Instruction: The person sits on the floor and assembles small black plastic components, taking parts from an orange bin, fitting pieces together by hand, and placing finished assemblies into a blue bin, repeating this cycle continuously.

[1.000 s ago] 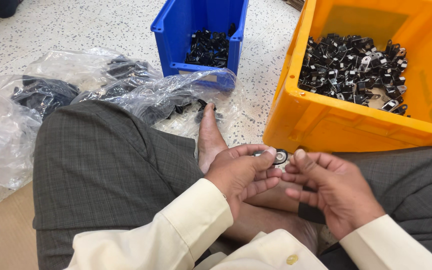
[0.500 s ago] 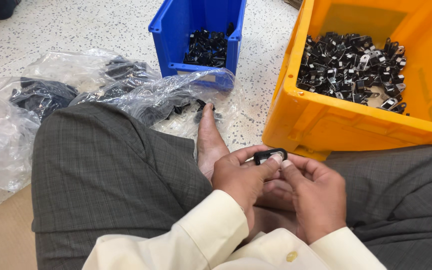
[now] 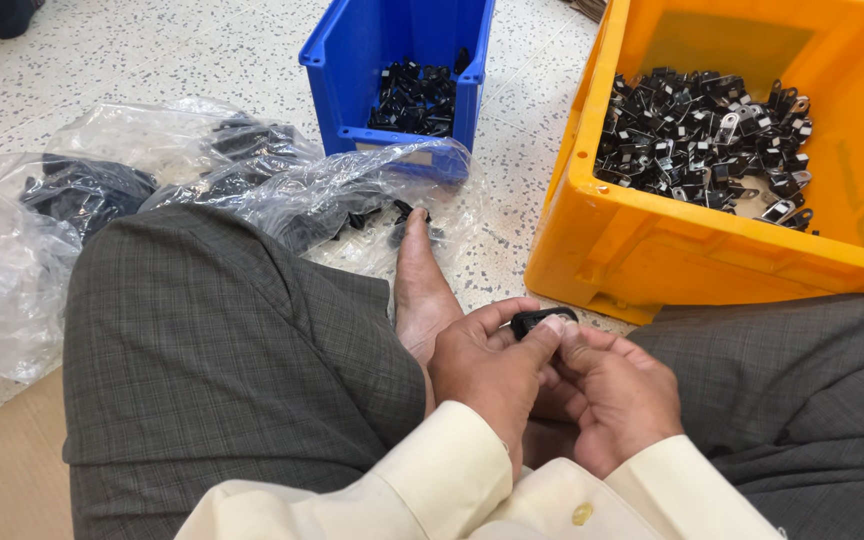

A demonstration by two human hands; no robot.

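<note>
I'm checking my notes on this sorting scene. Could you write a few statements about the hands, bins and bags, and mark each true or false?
1. Both the left hand and the right hand hold one small black clip part. True.
2. The large orange plastic bin is empty. False: it holds a heap of black and silver metal clips.
3. The small blue plastic bin holds black parts. True.
4. The clear plastic bags lie inside the orange bin. False: they lie on the speckled floor.
</note>
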